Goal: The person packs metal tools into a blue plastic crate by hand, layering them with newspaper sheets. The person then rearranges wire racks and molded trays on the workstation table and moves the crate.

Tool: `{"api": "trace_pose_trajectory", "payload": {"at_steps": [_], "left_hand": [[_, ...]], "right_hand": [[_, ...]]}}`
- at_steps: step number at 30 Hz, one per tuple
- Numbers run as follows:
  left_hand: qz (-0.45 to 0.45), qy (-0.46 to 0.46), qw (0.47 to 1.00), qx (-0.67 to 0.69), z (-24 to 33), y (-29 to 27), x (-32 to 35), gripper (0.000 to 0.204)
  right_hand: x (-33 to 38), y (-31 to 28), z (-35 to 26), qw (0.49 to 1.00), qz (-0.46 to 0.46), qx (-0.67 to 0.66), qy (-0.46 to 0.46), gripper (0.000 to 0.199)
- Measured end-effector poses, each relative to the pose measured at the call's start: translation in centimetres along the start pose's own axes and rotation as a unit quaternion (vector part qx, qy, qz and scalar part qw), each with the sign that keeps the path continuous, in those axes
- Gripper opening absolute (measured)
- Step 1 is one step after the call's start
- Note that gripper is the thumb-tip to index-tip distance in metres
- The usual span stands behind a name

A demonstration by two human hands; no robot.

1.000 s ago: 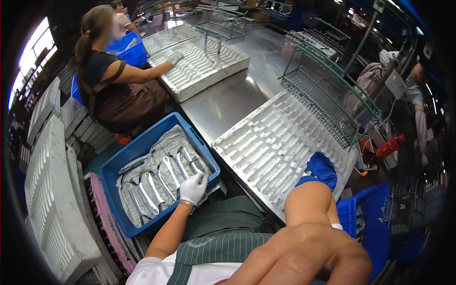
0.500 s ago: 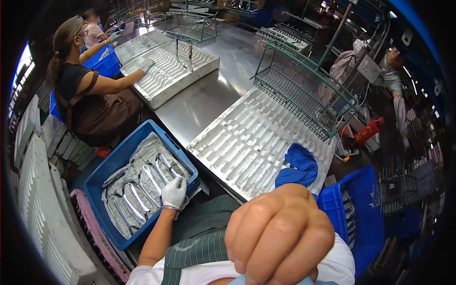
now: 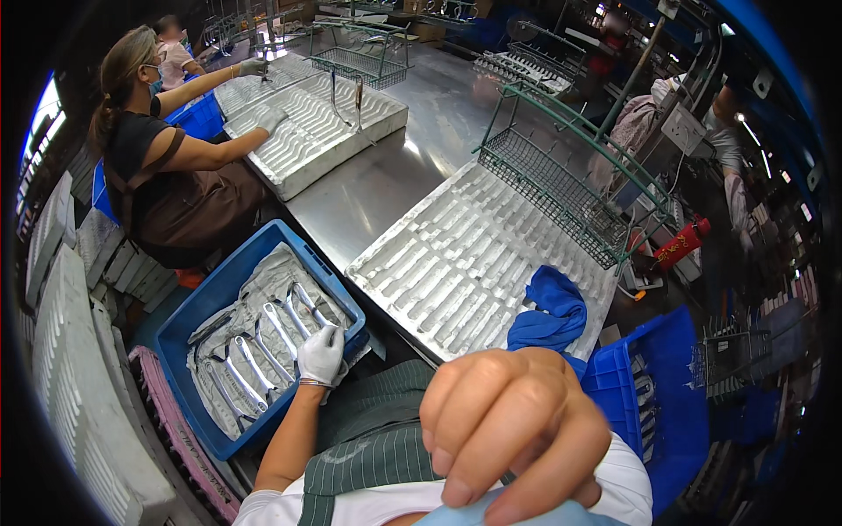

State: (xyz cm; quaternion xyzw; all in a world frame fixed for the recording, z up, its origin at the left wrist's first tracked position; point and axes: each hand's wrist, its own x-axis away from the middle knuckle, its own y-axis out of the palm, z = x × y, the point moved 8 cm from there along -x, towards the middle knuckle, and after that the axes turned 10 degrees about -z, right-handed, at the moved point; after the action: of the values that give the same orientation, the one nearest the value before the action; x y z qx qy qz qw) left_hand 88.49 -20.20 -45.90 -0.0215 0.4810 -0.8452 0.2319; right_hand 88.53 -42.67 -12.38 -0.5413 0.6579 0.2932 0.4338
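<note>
Now your bare right hand (image 3: 519, 419) pinches pale-blue fabric (image 3: 460, 518) while your white-gloved left hand (image 3: 323, 356), grip unreadable, sits beside silver metal wrenches (image 3: 255, 363) on grey cloth (image 3: 279, 265) in the blue plastic bin (image 3: 325, 275), where an unwatched nudge could knock them together.

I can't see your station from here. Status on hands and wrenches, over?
Left hand gloved, at rim of blue tub. Right hand bare, at light-blue material. Wrenches in tub. Possible obstruction: blue rag on white tray.
</note>
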Motion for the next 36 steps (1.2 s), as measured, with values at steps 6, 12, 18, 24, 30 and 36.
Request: {"api": "trace_pose_trajectory", "payload": {"at_steps": [6, 12, 18, 24, 30, 36], "left_hand": [[0.001, 0.0, 1.0, -0.005, 0.3, -0.1, -0.1, 0.014], [-0.002, -0.008, 1.0, -0.012, 0.7, -0.3, -0.5, 0.014], [0.003, -0.005, 1.0, -0.005, -0.4, 0.0, 0.1, 0.014], [-0.02, -0.004, 1.0, -0.009, 0.1, 0.2, -0.3, 0.014], [-0.008, 0.0, 1.0, 0.006, 0.0, 0.4, -0.3, 0.014], [-0.015, -0.004, 1.0, 0.007, 0.0, 0.4, -0.3, 0.014]], "right_hand": [[-1.0, 1.2, -1.1, 0.974, 0.004, 0.18, -0.134, 0.047], [-0.4, 1.6, 0.0, 0.977, -0.079, 0.17, -0.097, 0.084], [-0.3, 0.4, 0.3, 0.974, -0.002, 0.144, -0.176, 0.072], [-1.2, 0.7, 0.5, 0.993, 0.029, 0.087, -0.077, 0.06], [-1.2, 1.2, -0.5, 0.975, 0.043, 0.111, -0.188, 0.071], [-0.9, 1.2, 1.1, 0.996, -0.042, 0.077, -0.02, 0.039]]}}
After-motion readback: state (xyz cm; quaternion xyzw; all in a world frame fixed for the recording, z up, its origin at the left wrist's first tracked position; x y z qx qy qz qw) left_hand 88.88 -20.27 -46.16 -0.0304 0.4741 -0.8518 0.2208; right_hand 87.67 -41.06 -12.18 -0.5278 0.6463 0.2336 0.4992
